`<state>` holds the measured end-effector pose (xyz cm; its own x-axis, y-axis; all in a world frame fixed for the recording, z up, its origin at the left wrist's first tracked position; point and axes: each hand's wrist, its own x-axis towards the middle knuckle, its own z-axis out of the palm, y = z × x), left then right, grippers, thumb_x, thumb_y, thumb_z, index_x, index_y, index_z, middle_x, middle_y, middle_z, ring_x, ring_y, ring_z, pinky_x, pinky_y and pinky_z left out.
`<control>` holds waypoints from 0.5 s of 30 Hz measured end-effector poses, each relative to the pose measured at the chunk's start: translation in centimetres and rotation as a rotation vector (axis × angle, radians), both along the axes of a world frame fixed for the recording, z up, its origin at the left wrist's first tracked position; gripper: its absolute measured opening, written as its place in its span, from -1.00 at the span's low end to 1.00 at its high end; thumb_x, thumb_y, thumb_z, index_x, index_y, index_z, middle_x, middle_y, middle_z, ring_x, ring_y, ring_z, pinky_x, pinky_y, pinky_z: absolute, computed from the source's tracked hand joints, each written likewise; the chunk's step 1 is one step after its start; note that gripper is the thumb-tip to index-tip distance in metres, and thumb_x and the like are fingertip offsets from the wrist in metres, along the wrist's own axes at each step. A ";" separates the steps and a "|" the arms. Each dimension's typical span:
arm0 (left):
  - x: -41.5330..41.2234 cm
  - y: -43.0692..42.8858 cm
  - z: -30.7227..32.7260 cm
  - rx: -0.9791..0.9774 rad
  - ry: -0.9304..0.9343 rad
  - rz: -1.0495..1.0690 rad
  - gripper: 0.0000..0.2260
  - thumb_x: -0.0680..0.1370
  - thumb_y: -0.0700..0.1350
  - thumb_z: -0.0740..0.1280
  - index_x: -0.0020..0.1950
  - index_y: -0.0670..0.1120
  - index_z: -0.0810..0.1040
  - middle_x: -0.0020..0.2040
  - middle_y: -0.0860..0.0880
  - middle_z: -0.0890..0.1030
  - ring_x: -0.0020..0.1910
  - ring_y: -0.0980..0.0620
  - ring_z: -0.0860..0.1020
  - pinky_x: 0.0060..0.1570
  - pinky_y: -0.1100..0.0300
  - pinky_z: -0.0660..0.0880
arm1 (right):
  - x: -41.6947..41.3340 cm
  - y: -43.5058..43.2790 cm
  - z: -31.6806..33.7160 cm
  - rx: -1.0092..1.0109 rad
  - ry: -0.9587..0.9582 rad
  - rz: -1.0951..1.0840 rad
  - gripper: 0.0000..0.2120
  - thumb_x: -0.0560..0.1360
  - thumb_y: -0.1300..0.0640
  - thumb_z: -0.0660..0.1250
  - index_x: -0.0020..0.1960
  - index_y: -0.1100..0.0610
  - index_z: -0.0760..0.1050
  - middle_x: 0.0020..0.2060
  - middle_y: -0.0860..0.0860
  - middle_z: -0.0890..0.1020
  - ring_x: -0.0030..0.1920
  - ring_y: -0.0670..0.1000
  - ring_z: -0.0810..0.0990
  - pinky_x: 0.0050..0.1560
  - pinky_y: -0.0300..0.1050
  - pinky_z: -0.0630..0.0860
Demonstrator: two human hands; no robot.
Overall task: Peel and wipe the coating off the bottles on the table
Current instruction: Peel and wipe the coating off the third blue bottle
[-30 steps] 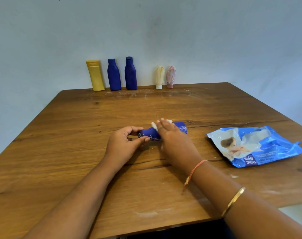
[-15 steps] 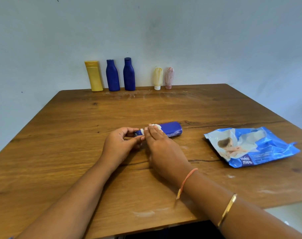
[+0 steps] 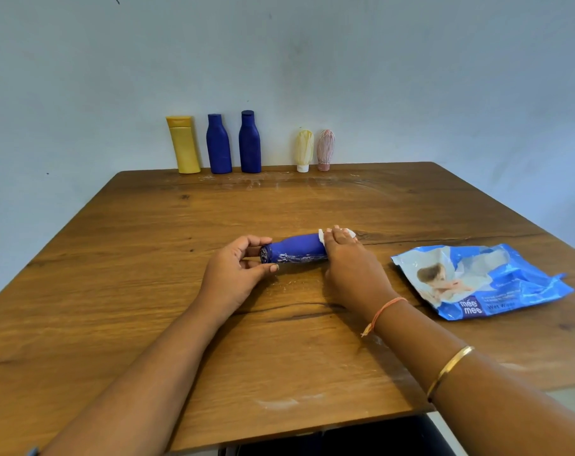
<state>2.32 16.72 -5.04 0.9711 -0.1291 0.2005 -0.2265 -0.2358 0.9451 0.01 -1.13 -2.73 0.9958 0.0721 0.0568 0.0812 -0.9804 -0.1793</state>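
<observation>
Along the far edge of the wooden table (image 3: 148,291), against the wall, a yellow bottle (image 3: 183,144) is standing upright at the left end of a row, with two dark blue bottles (image 3: 218,144) just beside it, close together and also upright. Nearer the camera, the left hand (image 3: 235,274) is curling around the cap end of a blue bottle (image 3: 296,250) that is lying on its side at the middle of the table, cap pointing left; the thumb and fingertips are pinching the neck, the thumb below and the fingers above, with the dark cap showing between them. Whitish flakes of coating are clinging along the bottle's lower flank, and pale specks are lying on the wood just under it. Back in the row, a pale yellow tube (image 3: 304,149) and a pink tube (image 3: 325,149) are standing on their caps, side by side and a little apart from the blue pair. The right hand (image 3: 351,264) is covering the base end of the lying bottle, fingers bent down over a white wipe (image 3: 322,236) and pressing it against the bottle; only the wipe's edges are peeking out past the fingertips. That wrist is wearing an orange thread (image 3: 383,311) and, further up the forearm, a gold bangle (image 3: 448,370). At the right, a blue wet wipes pack (image 3: 490,284) is lying flat on the table, well apart from the hands.
</observation>
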 end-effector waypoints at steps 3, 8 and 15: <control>0.1 -0.1 -0.2 0.021 -0.035 0.028 -0.65 0.37 -0.34 0.47 -0.02 0.05 0.52 -0.04 0.09 0.61 -0.24 0.17 0.58 -0.15 0.41 0.52 | -0.7 1.1 -0.3 0.038 -0.047 0.024 -0.41 0.56 0.26 0.08 0.52 0.21 -0.09 0.51 0.12 0.04 0.51 0.04 -0.01 0.47 -0.10 -0.01; 0.3 -0.2 -0.3 -0.001 -0.023 0.028 -0.71 0.40 -0.37 0.42 0.08 -0.15 0.55 -0.14 0.05 0.61 -0.30 0.21 0.57 -0.22 0.42 0.51 | -2.2 4.7 -0.6 -0.017 -0.121 0.221 -0.43 0.58 0.25 0.04 0.51 0.24 -0.14 0.51 0.18 -0.03 0.51 0.10 -0.08 0.47 -0.08 -0.12; 0.1 -0.4 -0.3 -0.023 -0.005 0.013 -0.69 0.39 -0.40 0.42 0.04 -0.11 0.54 -0.15 0.03 0.62 -0.35 0.23 0.58 -0.27 0.42 0.52 | -0.1 2.7 0.0 0.035 -0.049 0.144 -0.41 0.55 0.28 0.09 0.52 0.16 -0.05 0.51 0.09 0.03 0.50 0.03 0.01 0.46 -0.10 0.01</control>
